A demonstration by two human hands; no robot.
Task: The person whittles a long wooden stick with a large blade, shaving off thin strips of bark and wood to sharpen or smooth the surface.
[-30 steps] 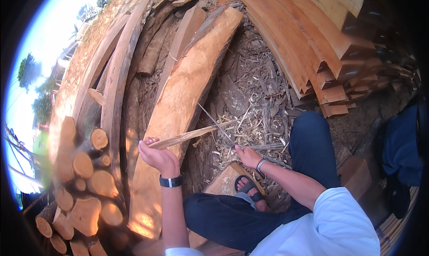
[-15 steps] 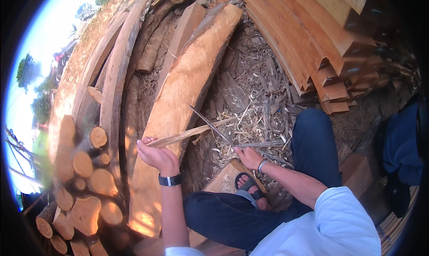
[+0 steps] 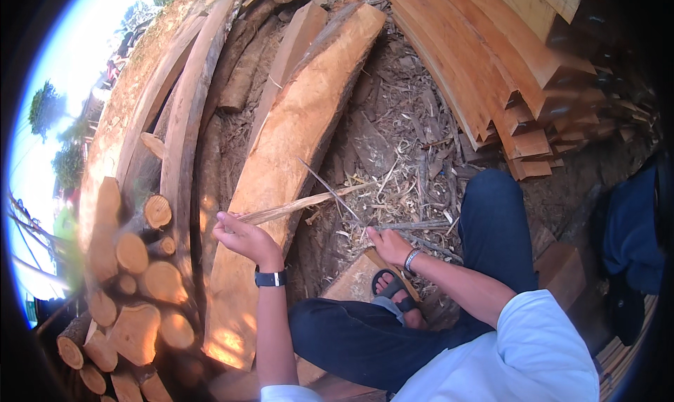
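Observation:
My left hand (image 3: 247, 238), with a dark watch band at the wrist, is closed round the near end of a long, thin wood strip (image 3: 298, 205). The strip slants up to the right over the edge of a broad sawn slab (image 3: 284, 142). In my right hand (image 3: 388, 246) is a knife, gripped by a handle that the fingers hide. Its narrow blade (image 3: 324, 184) points up and to the left and crosses the strip; whether the two touch I cannot tell.
Shavings (image 3: 390, 184) and bark cover the ground ahead. Cut logs (image 3: 165, 284) are piled at the left, beside long beams (image 3: 186, 114). Stacked planks (image 3: 456, 58) stand at the upper right. My sandalled foot (image 3: 395, 290) rests by a wood block (image 3: 351, 279) below the knife.
My left hand has turned a little at the wrist, and the strip has shifted slightly with it. The knife and my right hand stay almost where they were.

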